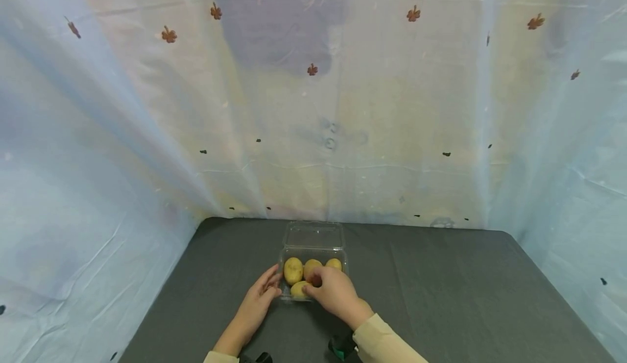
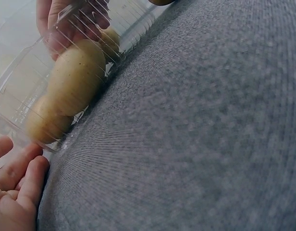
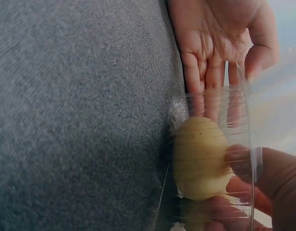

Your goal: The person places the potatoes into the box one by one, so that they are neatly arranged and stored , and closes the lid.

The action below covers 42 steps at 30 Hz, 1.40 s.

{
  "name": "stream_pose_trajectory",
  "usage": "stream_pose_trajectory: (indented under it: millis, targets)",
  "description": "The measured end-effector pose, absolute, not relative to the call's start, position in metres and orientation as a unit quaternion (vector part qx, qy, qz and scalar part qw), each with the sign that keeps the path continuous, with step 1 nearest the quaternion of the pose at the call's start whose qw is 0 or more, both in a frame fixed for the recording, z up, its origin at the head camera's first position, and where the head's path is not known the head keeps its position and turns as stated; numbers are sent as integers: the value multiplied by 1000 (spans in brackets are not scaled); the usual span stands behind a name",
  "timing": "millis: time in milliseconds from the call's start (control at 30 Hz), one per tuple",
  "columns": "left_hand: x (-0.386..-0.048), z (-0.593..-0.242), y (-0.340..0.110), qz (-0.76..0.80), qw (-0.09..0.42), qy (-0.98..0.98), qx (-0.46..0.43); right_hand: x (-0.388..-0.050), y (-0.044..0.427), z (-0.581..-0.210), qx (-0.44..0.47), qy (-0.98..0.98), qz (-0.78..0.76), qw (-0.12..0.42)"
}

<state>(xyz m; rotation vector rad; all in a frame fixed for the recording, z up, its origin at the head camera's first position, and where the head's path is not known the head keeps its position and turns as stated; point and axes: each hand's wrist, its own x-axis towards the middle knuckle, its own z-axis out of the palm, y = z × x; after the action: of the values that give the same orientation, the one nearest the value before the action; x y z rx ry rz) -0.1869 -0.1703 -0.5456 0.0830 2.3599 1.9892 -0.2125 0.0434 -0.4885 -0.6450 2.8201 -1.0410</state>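
A clear plastic clamshell box (image 1: 281, 296) lies on the grey-covered table, its lid (image 1: 314, 236) folded back toward the wall. Several yellow potatoes (image 1: 293, 271) are inside it. My right hand (image 1: 338, 293) reaches into the box and pinches the front potato (image 3: 200, 159) between thumb and fingers; that potato is still low in the box. At the box's left side is my left hand (image 1: 257, 300), its fairly straight fingers (image 2: 33, 180) resting against the clear wall. My right hand partly covers the potatoes at the right.
The dark grey cloth (image 1: 441, 297) stretches around the box. Behind and beside the table hang pale patterned sheets (image 1: 392, 107). Black straps (image 1: 343, 346) show near the wrists at the bottom edge.
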Motion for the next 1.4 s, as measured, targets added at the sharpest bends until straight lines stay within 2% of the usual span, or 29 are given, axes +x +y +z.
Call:
stream_pose_trajectory:
  millis: [167, 400, 700, 1400]
  targets:
    - [-187, -548, -170, 643, 30, 765, 25, -210, 45, -487, -199, 915, -350, 32]
    - [-187, -545, -169, 651, 36, 758, 22, -207, 64, -480, -206, 912, -353, -18]
    - [-186, -543, -171, 640, 29, 768, 29, -199, 101, -468, -207, 908, -361, -48]
    - [-187, -545, -169, 639, 30, 768, 10, -182, 154, -493, -149, 921, -360, 6]
